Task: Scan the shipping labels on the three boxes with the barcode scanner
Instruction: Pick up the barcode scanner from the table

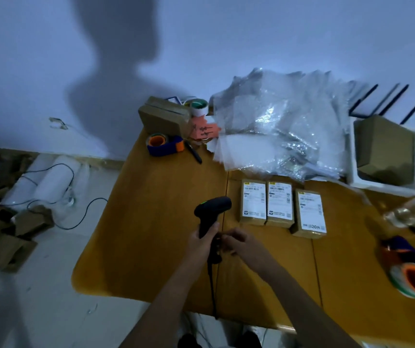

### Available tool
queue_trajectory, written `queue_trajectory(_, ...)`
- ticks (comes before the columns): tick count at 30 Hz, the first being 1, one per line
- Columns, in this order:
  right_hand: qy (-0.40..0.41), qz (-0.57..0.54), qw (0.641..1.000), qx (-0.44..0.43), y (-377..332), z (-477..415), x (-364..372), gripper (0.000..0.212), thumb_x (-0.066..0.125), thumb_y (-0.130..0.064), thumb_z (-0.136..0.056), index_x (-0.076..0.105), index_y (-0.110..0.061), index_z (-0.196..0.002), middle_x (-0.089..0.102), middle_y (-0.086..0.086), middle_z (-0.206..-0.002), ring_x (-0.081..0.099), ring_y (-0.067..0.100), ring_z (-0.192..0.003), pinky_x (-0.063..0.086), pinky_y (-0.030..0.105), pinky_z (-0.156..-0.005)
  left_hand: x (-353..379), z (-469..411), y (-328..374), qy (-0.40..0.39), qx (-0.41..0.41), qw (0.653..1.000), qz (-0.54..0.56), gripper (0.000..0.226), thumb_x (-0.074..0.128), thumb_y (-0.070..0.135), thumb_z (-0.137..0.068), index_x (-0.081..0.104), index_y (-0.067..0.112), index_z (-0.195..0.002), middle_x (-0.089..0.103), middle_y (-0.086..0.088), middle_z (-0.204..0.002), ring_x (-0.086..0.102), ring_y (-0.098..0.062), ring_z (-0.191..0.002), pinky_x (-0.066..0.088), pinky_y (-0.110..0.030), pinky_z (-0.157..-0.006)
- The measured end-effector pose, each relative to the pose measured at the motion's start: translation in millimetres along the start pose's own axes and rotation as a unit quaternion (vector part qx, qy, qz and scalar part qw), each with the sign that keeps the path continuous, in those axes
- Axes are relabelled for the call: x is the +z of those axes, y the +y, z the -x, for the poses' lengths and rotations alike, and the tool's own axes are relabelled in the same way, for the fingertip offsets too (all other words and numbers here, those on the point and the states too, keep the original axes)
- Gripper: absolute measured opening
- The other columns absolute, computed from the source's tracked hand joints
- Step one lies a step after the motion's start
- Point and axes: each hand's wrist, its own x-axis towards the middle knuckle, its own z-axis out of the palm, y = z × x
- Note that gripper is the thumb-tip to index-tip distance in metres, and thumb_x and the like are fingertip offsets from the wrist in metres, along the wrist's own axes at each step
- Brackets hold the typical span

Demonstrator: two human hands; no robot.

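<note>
Three small brown boxes lie side by side on the wooden table (151,222), each with a white shipping label facing up: the left box (253,205), the middle box (279,204), and the right box (310,214), set a little nearer to me. The black barcode scanner (212,209) stands upright just left of them, a green light on its head. My left hand (201,243) grips its handle. My right hand (239,243) touches the lower handle where the cable leaves, fingers curled on it.
A pile of clear plastic bags (284,126) covers the back of the table. A brown carton (162,118), tape rolls (163,144) and a black pen (193,151) sit at the back left. A white tray with a box (384,151) and another tape dispenser (412,272) are on the right.
</note>
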Motion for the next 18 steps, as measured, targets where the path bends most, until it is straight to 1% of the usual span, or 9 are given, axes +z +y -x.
queue_trajectory(3, 0.077, 0.059, 0.995, 0.014, 13, -8, -23, 0.019, 0.057, -0.03, -0.101, 0.069, -0.016, -0.097, 0.075, 0.005, -0.092, 0.072, 0.022, -0.088, 0.057, 0.042, -0.083, -5, 3, -2, 0.0, -0.015, 1.0, 0.02, 0.037, 0.067, 0.036, -0.093, 0.066, 0.003, -0.107, 0.072, -0.011, -0.079, 0.07, -0.02, -0.066, 0.058, -0.031, -0.065)
queue_trajectory(5, 0.113, 0.103, 0.988, 0.018, 20, -19, -39, 0.017, 0.056, -0.028, -0.101, 0.068, -0.016, -0.096, 0.073, 0.006, -0.091, 0.071, 0.026, -0.087, 0.057, 0.044, -0.082, -12, 3, -4, 0.008, -0.027, 0.999, 0.018, 0.036, 0.069, 0.038, -0.091, 0.066, 0.003, -0.101, 0.069, -0.009, -0.074, 0.066, -0.021, -0.062, 0.056, -0.036, -0.067)
queue_trajectory(7, 0.133, 0.151, 0.979, 0.006, 24, -33, -53, 0.014, 0.056, -0.026, -0.101, 0.067, -0.016, -0.1, 0.072, 0.006, -0.097, 0.07, 0.025, -0.09, 0.057, 0.042, -0.081, -21, 3, -5, 0.011, -0.026, 1.0, 0.009, 0.034, 0.07, 0.039, -0.089, 0.066, 0.006, -0.096, 0.066, -0.008, -0.071, 0.062, -0.02, -0.058, 0.052, -0.037, -0.067)
queue_trajectory(8, 0.142, 0.176, 0.974, -0.003, 25, -42, -60, 0.015, 0.056, -0.025, -0.102, 0.067, -0.015, -0.105, 0.071, 0.005, -0.101, 0.068, 0.022, -0.091, 0.056, 0.037, -0.08, -24, 4, -5, 0.013, -0.025, 1.0, 0.008, 0.033, 0.071, 0.039, -0.088, 0.066, 0.007, -0.094, 0.065, -0.008, -0.07, 0.06, -0.019, -0.057, 0.051, -0.036, -0.066)
queue_trajectory(10, 0.156, 0.221, 0.963, -0.022, 23, -57, -73, 0.02, 0.057, -0.025, -0.102, 0.066, -0.012, -0.113, 0.069, 0.005, -0.11, 0.062, 0.017, -0.091, 0.048, 0.029, -0.078, -31, 4, -5, 0.021, -0.023, 0.999, 0.007, 0.031, 0.073, 0.039, -0.087, 0.065, 0.009, -0.089, 0.064, -0.007, -0.07, 0.058, -0.018, -0.054, 0.05, -0.033, -0.062)
queue_trajectory(11, 0.164, 0.241, 0.956, -0.032, 22, -65, -79, 0.022, 0.057, -0.025, -0.101, 0.065, -0.011, -0.116, 0.068, 0.006, -0.113, 0.061, 0.017, -0.093, 0.047, 0.029, -0.079, -33, 5, -4, 0.024, -0.022, 0.999, 0.005, 0.031, 0.073, 0.039, -0.087, 0.064, 0.01, -0.087, 0.063, -0.007, -0.07, 0.057, -0.017, -0.053, 0.049, -0.032, -0.061)
queue_trajectory(12, 0.173, 0.262, 0.949, -0.041, 20, -74, -85, 0.026, 0.058, -0.026, -0.101, 0.064, -0.01, -0.121, 0.066, 0.008, -0.119, 0.061, 0.02, -0.099, 0.047, 0.032, -0.082, -35, 5, -4, 0.026, -0.021, 0.999, 0.003, 0.031, 0.074, 0.039, -0.086, 0.063, 0.01, -0.085, 0.062, -0.007, -0.07, 0.057, -0.017, -0.053, 0.049, -0.031, -0.059)
queue_trajectory(14, 0.173, 0.303, 0.936, -0.045, 15, -93, -96, 0.04, 0.06, -0.029, -0.099, 0.056, -0.011, -0.134, 0.059, 0.011, -0.133, 0.057, 0.027, -0.118, 0.049, 0.04, -0.094, -37, 4, -1, 0.029, -0.019, 0.999, -0.001, 0.032, 0.074, 0.04, -0.086, 0.062, 0.01, -0.085, 0.062, -0.007, -0.069, 0.056, -0.017, -0.052, 0.049, -0.03, -0.057)
queue_trajectory(18, 0.135, 0.402, 0.905, -0.016, 6, -122, -111, 0.071, 0.063, -0.039, -0.096, 0.032, -0.014, -0.154, 0.033, 0.015, -0.161, 0.038, 0.038, -0.142, 0.04, 0.052, -0.11, -41, 3, 1, 0.04, -0.019, 0.999, -0.009, 0.032, 0.073, 0.04, -0.086, 0.063, 0.01, -0.089, 0.063, -0.005, -0.068, 0.057, -0.016, -0.052, 0.049, -0.031, -0.059)
